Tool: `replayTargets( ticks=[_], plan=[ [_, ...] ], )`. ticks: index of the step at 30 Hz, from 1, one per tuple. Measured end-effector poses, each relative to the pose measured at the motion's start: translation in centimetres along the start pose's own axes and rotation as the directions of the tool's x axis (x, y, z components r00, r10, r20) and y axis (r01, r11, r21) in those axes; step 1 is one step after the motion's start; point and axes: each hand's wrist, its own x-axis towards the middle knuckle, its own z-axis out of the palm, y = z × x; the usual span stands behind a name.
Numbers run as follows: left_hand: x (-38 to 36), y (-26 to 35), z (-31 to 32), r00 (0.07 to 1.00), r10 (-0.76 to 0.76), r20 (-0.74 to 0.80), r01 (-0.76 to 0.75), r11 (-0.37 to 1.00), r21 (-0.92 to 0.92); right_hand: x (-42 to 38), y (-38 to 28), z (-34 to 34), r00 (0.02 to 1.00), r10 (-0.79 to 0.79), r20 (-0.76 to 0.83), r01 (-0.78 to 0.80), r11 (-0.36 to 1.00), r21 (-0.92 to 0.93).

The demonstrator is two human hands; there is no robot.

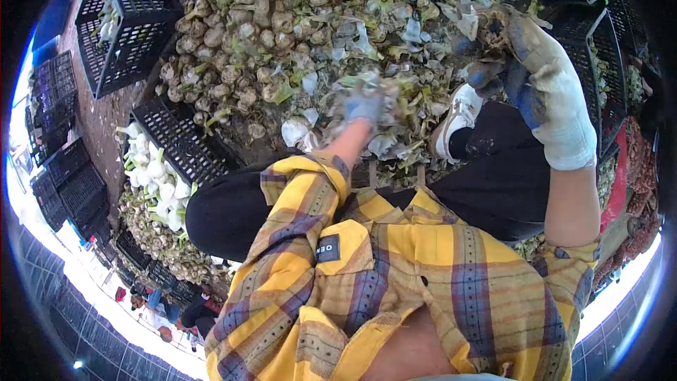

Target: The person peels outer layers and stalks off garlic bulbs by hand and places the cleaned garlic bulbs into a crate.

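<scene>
My right hand (553, 74), in a white glove with blue-coated, dirt-stained fingers, is raised at the right, its fingers curled round a brown, ragged garlic bulb (495, 29). Low over the peelings in the middle, my left hand (364, 107) is smeared by motion in a blue-grey glove, and its fingers cannot be made out. Beneath and around it lie loose garlic skins and green leaf scraps (384, 142). Just left of that hand sits a pale, cleaned bulb (296, 130). The heap of unpeeled garlic bulbs (268, 21) spreads out beyond both hands.
A black crate (185, 137) at my left knee stands beside white trimmed garlic (151, 173). Another black crate (127, 28) is at the upper left. More crates (606, 63) line the right side. My white shoe (457, 118) rests at the heap's edge. People (166, 314) show at the lower left.
</scene>
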Motion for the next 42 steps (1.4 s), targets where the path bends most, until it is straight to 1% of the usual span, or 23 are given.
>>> replayTargets(
  ticks=[1,2,6,7,8,9,10,13,14,15,16,19,21,22,24,27,28,29,31,34,37,41,42],
  plan=[
    [-0.9,0.9,1.2,0.999,0.024,0.045,-0.037,0.946,0.322,-0.3,0.0,0.0,1.000,0.015,-0.023,-0.017,0.996,-0.087],
    [-2.2,2.1,1.8,0.995,0.029,0.097,-0.083,0.788,0.611,-0.1,0.1,0.3,0.999,-0.038,-0.019,0.036,0.993,-0.113],
    [-3.4,3.9,1.1,0.883,0.079,0.462,-0.283,0.875,0.392,0.7,-0.7,0.6,0.995,-0.042,0.085,0.047,0.997,-0.058],
    [-4.7,5.7,-0.5,0.901,0.143,0.409,-0.280,0.912,0.300,0.8,-1.1,0.8,0.994,-0.029,0.105,0.030,1.000,-0.009],
    [-5.3,8.5,-2.5,0.937,0.002,0.350,-0.181,0.858,0.481,0.9,-1.6,1.8,0.994,-0.018,0.109,0.011,0.997,0.071],
    [-4.8,9.2,-4.1,0.956,0.147,0.252,-0.244,0.878,0.412,1.0,-2.1,2.3,0.993,-0.010,0.115,-0.008,0.989,0.149],
    [-4.3,9.5,-6.0,0.954,0.249,0.169,-0.297,0.868,0.397,1.3,-1.5,2.2,0.959,-0.187,0.213,0.155,0.975,0.156],
    [-6.5,15.2,-14.0,0.954,0.298,0.009,-0.279,0.881,0.381,3.0,1.4,2.2,0.987,-0.157,0.022,0.159,0.972,-0.173],
    [-7.8,16.0,-16.0,0.953,0.288,-0.093,-0.257,0.932,0.255,3.3,1.9,2.7,0.986,-0.166,-0.024,0.150,0.938,-0.313],
    [-8.7,16.8,-17.5,0.932,0.357,-0.056,-0.359,0.932,-0.040,3.4,2.2,3.8,0.980,-0.194,-0.037,0.151,0.859,-0.490],
    [-9.6,17.5,-19.1,0.906,0.423,-0.018,-0.404,0.850,-0.338,3.6,2.6,4.7,0.994,-0.025,-0.106,-0.044,0.798,-0.601],
    [-17.1,20.1,-22.9,0.872,0.487,-0.047,-0.401,0.657,-0.638,3.2,3.3,8.0,0.987,0.133,-0.092,-0.149,0.519,-0.842],
    [-20.0,19.8,-24.9,0.858,0.508,-0.077,-0.358,0.485,-0.798,4.1,6.3,9.9,0.998,0.048,-0.045,-0.057,0.287,-0.956],
    [-19.9,18.6,-25.9,0.800,0.595,0.083,-0.252,0.458,-0.853,4.5,6.1,11.5,0.980,0.199,0.008,-0.048,0.276,-0.960],
    [-18.9,16.6,-27.5,0.570,0.744,0.348,-0.017,0.434,-0.901,4.8,8.7,13.7,0.977,0.205,0.048,0.011,0.177,-0.984],
    [-19.5,14.5,-26.9,0.690,0.674,0.266,0.035,0.335,-0.942,5.8,13.3,16.3,0.958,0.261,0.122,0.085,0.149,-0.985],
    [-19.7,14.3,-27.3,0.777,0.602,0.184,-0.028,0.325,-0.945,6.5,15.4,16.5,0.951,0.239,0.194,0.167,0.127,-0.978],
    [-20.1,14.5,-27.8,0.791,0.601,0.116,-0.084,0.293,-0.952,7.0,16.3,17.2,0.941,0.270,0.206,0.185,0.104,-0.977],
    [-21.0,15.1,-28.9,0.811,0.585,-0.018,-0.199,0.246,-0.949,8.8,19.1,18.1,0.941,0.277,0.194,0.155,0.157,-0.975],
    [-20.2,14.6,-30.7,0.792,0.610,0.000,-0.162,0.211,-0.964,10.5,22.0,19.1,0.941,0.302,0.151,0.095,0.193,-0.977],
    [-19.3,15.2,-30.9,0.828,0.559,-0.045,-0.229,0.263,-0.937,9.5,24.2,19.1,0.853,0.488,0.186,0.114,0.173,-0.978],
    [-18.3,17.0,-29.9,0.789,0.613,0.044,-0.186,0.307,-0.933,3.1,25.2,18.6,0.747,0.596,0.296,0.223,0.195,-0.955],
    [-17.9,17.3,-29.6,0.790,0.609,0.061,-0.188,0.337,-0.922,1.6,25.8,17.9,0.740,0.598,0.308,0.283,0.139,-0.949]
  ],
)
